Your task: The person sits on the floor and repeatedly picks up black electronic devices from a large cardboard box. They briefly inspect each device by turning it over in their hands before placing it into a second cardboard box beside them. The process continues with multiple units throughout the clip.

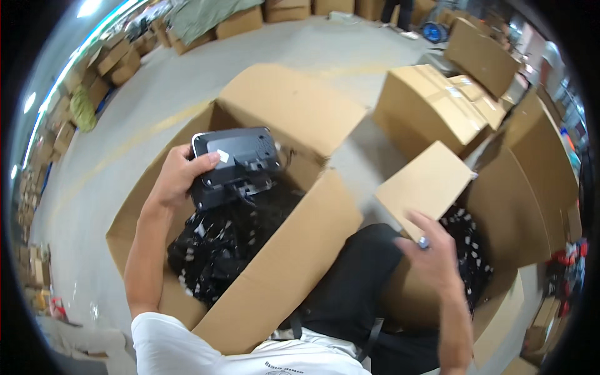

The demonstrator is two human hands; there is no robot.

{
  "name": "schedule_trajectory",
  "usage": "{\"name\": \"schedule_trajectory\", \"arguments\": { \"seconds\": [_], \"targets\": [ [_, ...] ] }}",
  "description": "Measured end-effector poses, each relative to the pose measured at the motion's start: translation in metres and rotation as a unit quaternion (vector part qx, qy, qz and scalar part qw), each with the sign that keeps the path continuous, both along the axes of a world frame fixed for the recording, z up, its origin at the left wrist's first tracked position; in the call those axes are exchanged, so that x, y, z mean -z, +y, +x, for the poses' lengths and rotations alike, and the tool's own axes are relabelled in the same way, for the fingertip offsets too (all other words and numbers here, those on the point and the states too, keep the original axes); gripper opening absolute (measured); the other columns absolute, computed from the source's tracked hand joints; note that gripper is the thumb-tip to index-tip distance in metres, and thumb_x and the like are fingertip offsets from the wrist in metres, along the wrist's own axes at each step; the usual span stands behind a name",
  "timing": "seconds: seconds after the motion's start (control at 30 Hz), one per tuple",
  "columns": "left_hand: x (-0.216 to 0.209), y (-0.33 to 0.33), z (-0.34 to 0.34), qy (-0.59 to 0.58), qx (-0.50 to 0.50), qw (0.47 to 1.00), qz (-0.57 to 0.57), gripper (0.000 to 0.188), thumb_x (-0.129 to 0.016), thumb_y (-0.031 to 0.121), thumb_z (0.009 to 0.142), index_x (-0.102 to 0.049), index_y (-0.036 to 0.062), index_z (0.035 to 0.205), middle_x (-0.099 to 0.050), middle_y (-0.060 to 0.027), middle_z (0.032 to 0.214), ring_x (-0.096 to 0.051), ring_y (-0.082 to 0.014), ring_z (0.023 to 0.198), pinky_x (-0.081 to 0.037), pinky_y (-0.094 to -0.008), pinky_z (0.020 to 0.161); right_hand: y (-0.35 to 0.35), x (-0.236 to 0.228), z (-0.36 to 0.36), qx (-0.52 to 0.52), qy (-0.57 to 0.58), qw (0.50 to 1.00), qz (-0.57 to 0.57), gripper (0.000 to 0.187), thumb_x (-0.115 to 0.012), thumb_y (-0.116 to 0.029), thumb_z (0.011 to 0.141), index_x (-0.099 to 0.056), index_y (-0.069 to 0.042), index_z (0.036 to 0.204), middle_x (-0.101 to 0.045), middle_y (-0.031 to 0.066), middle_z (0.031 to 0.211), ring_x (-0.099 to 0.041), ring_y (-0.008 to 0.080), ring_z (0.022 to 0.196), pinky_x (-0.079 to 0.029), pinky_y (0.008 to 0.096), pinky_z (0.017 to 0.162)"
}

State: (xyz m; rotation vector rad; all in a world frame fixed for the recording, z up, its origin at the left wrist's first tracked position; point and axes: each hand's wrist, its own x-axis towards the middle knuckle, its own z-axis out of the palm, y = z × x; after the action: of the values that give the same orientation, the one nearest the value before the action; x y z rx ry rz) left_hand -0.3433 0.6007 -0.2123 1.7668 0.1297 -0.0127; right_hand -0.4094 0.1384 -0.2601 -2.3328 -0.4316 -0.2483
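My left hand (178, 178) is closed on the left edge of black electronic devices (240, 150), flat-cased with rounded corners, a grille and a small white sticker. At least two appear stacked in the grip, held above an open carton (275, 269). Inside that carton lies a heap of black items (219, 244) with small white tags. My right hand (431, 250), smeared a little by motion, has thumb and fingers apart beside a tan cardboard panel (428, 184). A small shiny spot shows at its fingers, too blurred to name.
A second open carton (519, 194) at my right holds more black items with white bits (472, 250). Beyond it stands a taped carton (431, 106). Boxes line the far wall, where a person's legs (398, 15) show. My black-trousered knee (369, 250) sits between the two open cartons.
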Motion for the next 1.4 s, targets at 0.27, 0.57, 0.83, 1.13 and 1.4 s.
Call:
{"name": "schedule_trajectory", "arguments": {
  "seconds": [0.27,0.57,0.83,1.13,1.4],
  "targets": [
    [-0.062,-0.141,-0.021,-0.098,0.160,0.981,0.049,0.047,-0.091,0.021,0.078,-0.072,-0.0047,0.113,-0.074,-0.0061,0.099,-0.067,-0.0099,0.085,-0.057,-0.0260,0.078,0.092,-0.034,0.038,-0.046,-0.324,0.945,0.006,0.045,-0.070,0.002,0.079,-0.062,0.002,0.123,-0.064,0.0222,0.127,-0.063,0.0403,0.116,-0.055,0.0444,0.095],
    [-0.048,-0.199,-0.030,-0.102,0.205,0.954,-0.194,0.070,-0.083,0.003,0.076,-0.053,-0.0065,0.139,-0.067,-0.0159,0.120,-0.067,-0.0219,0.109,-0.054,-0.0357,0.099,-0.041,-0.001,-0.006,0.049,-0.071,0.821,0.564,0.014,-0.057,0.001,0.102,-0.064,0.004,0.114,-0.073,0.0072,0.108,-0.070,0.0152,0.098,-0.058,0.0341,0.090],
    [-0.009,-0.287,-0.021,-0.069,0.365,0.891,-0.261,0.067,-0.087,0.012,0.080,-0.053,-0.0020,0.136,-0.058,-0.0166,0.135,-0.058,-0.0229,0.125,-0.049,-0.0371,0.106,-0.028,0.034,-0.035,-0.126,0.029,0.712,0.691,0.023,-0.064,-0.004,0.101,-0.065,-0.001,0.124,-0.070,0.0033,0.115,-0.066,0.0123,0.102,-0.056,0.0309,0.089],
    [0.002,-0.307,-0.051,-0.131,0.361,0.923,-0.029,0.053,-0.088,0.008,0.079,-0.065,-0.0053,0.125,-0.069,-0.0125,0.117,-0.067,-0.0197,0.106,-0.054,-0.0321,0.093,-0.086,0.013,-0.093,0.005,0.001,0.774,0.633,0.057,-0.071,-0.023,0.099,-0.048,0.003,0.144,-0.061,0.0139,0.134,-0.056,0.0177,0.126,-0.048,0.0336,0.104],
    [0.025,-0.400,-0.066,0.047,0.268,0.918,-0.287,0.042,-0.061,0.034,0.103,-0.057,-0.0001,0.127,-0.066,-0.0092,0.113,-0.064,-0.0199,0.106,-0.051,-0.0342,0.096,-0.069,-0.015,-0.121,0.296,-0.384,0.816,0.316,0.054,-0.083,-0.022,0.087,-0.060,0.004,0.128,-0.062,0.0152,0.124,-0.063,0.0220,0.110,-0.052,0.0326,0.093]
  ]
}}
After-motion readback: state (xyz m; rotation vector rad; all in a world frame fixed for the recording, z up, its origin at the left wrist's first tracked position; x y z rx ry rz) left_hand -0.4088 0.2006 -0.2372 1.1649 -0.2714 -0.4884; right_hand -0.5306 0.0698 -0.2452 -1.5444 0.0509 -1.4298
